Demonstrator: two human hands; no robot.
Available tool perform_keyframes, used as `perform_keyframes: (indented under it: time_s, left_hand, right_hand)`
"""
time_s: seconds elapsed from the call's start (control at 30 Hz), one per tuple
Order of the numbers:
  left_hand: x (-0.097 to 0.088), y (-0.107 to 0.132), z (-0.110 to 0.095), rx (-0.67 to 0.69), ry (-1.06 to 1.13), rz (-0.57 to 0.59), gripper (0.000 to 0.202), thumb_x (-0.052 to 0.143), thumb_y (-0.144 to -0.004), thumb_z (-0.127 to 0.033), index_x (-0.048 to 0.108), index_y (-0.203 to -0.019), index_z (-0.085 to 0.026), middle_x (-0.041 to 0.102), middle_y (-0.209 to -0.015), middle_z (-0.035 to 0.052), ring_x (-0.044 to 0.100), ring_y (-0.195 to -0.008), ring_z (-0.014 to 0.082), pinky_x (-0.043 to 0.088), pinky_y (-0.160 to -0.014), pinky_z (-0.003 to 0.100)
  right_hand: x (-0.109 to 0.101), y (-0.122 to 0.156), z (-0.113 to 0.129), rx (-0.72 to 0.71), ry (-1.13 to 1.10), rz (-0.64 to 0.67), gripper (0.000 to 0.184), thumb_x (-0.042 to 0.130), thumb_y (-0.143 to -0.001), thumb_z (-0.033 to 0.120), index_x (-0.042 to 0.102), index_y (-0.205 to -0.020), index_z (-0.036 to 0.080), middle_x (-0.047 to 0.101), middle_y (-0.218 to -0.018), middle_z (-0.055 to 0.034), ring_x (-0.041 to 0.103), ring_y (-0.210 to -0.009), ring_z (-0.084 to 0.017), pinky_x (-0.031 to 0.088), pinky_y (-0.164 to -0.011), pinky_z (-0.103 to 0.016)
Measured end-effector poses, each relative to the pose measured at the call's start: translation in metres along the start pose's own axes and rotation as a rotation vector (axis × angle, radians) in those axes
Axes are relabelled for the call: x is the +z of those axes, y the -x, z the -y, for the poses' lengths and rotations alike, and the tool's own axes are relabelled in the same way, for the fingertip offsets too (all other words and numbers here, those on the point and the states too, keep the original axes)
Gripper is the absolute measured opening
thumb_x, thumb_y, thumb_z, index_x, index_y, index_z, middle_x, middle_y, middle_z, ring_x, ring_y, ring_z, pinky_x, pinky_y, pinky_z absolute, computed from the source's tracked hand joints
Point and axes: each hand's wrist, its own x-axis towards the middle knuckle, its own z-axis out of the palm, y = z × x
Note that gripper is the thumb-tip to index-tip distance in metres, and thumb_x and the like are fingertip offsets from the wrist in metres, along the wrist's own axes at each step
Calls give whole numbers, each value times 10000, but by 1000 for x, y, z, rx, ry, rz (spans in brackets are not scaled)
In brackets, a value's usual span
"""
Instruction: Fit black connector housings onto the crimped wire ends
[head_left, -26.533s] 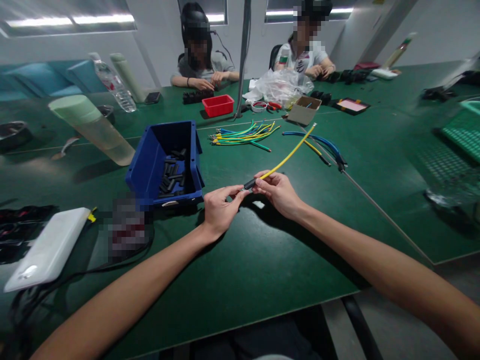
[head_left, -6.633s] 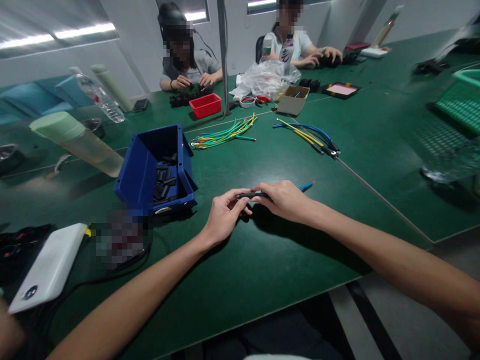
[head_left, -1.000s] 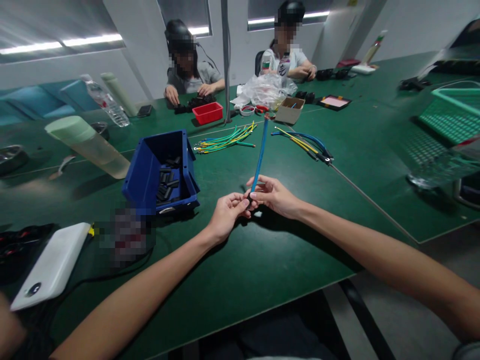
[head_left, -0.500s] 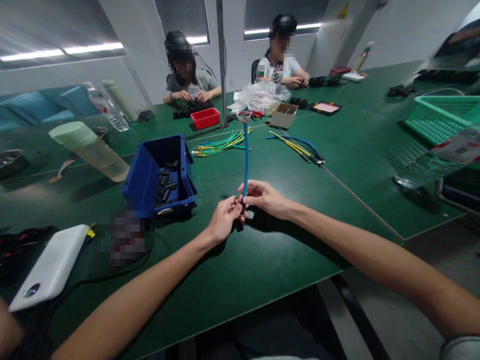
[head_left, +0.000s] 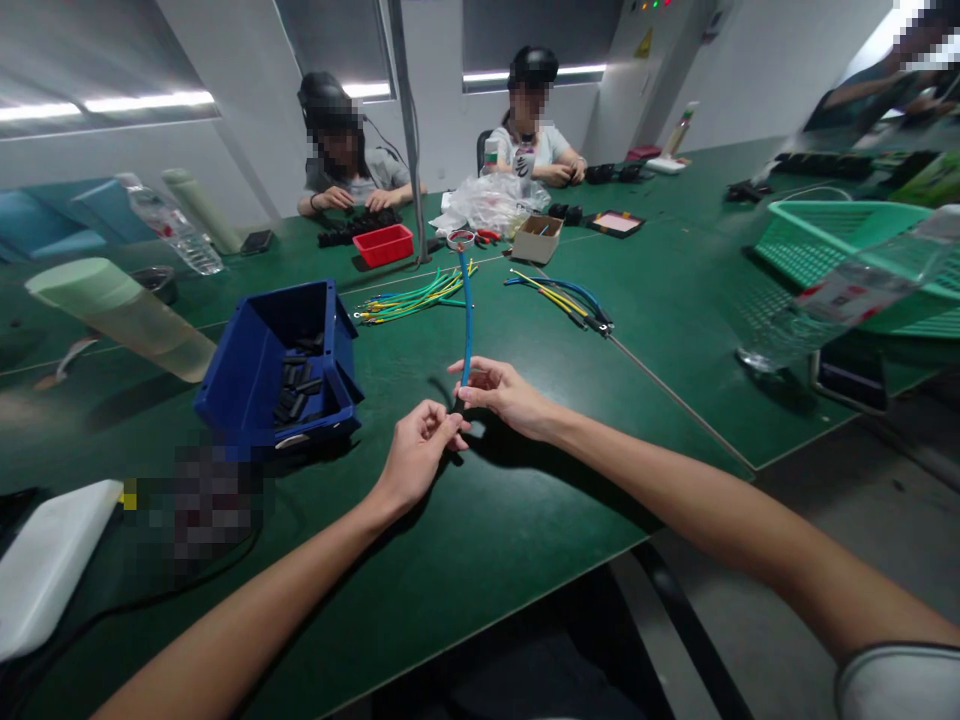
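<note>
My right hand pinches the lower part of a blue cable, which stands nearly upright with a copper-coloured end at its top. At the cable's lower end a small black sleeve shows between my hands; the fingers of my left hand are closed on it. How far the sleeve sits on the cable is hidden by my fingers. Left of my hands stands a blue bin with several black sleeves inside. Beyond my hands lie green and yellow cables and a second bundle of yellow and blue cables.
Two people sit across the green table, near a red tray, a cardboard box and a plastic bag. A tilted bottle stands left; a green basket and a water bottle are right.
My view has turned slightly right, so most things sit further left. My left hand has drawn a little down and away from my right hand, which keeps the blue cable.
</note>
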Motion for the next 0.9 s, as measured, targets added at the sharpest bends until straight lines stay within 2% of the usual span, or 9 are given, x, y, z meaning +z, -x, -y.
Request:
perform_keyframes:
  time_s: [0.17, 0.3, 0.37, 0.47, 0.57, 0.63, 0.73, 0.83, 0.9]
  left_hand:
    - [2, 2, 3, 10, -100, -103, 253, 675, -801, -390, 559, -761, -168, 706, -788, 45, 695, -723, 186, 497, -642, 267]
    - [4, 10, 1, 174, -332, -211, 193, 643, -829, -368, 690, -789, -186, 744, -981, 82, 694, -806, 204, 513, -703, 295]
    - [4, 13, -3, 283, -464, -216, 198, 599, -864, -350, 726, -839, -201, 752, -971, 75, 692, -761, 194, 510, -696, 292]
    - [2, 13, -19, 455, -593, -225, 255, 496, -925, -307, 717, -877, -189, 749, -789, 55, 683, -662, 160, 499, -658, 266]
    - [-6, 9, -50, 626, -652, -333, 301, 417, -961, -310, 681, -926, -169, 729, -764, 46, 666, -629, 131, 495, -633, 246]
    - [-17, 4, -79, 729, -666, -471, 324, 400, -970, -347, 665, -951, -163, 712, -758, 36, 654, -615, 121, 494, -602, 236]
    - [-42, -9, -122, 860, -687, -762, 351, 385, -982, -355, 648, -980, -121, 684, -766, 38, 646, -615, 106, 502, -584, 224]
    - [-78, -27, -152, 806, -834, -939, 415, 320, -1002, -339, 636, -988, -70, 672, -810, 57, 642, -666, 92, 514, -600, 211]
    - [-104, -40, -159, 665, -958, -946, 445, 291, -1004, -338, 629, -1030, -50, 688, -873, 78, 642, -687, 88, 522, -620, 214]
  right_hand:
    - [-7, -5, -5, -32, 24, -16, 408, 761, -714, 284, 624, -1088, 201, 596, -768, 31, 545, -705, -90, 474, -692, -235]
    - [-18, -13, -7, -62, 94, -82, 428, 745, -717, 287, 618, -1114, 191, 585, -727, 43, 542, -678, -86, 468, -681, -234]
    - [-25, -17, -8, -87, 168, -117, 444, 733, -723, 290, 617, -1137, 182, 584, -712, 42, 541, -664, -89, 465, -660, -232]
    - [-33, -19, -7, -118, 306, -176, 481, 709, -737, 291, 612, -1192, 171, 576, -712, 35, 527, -642, -90, 445, -594, -216]
    - [-38, -19, -5, -136, 407, -221, 548, 687, -752, 283, 581, -1282, 190, 578, -801, 15, 526, -657, -86, 442, -572, -208]
    - [-41, -20, -6, -145, 442, -246, 582, 680, -755, 278, 561, -1319, 198, 565, -814, 14, 520, -652, -82, 450, -574, -210]
    - [-47, -22, -10, -157, 466, -278, 600, 676, -753, 281, 551, -1332, 188, 552, -772, 21, 510, -632, -84, 452, -563, -213]
    - [-55, -27, -14, -172, 458, -313, 588, 691, -731, 278, 573, -1300, 183, 558, -747, 25, 504, -606, -85, 445, -539, -213]
    - [-61, -30, -17, -182, 443, -327, 565, 701, -717, 272, 592, -1265, 182, 561, -734, 29, 499, -586, -84, 440, -525, -212]
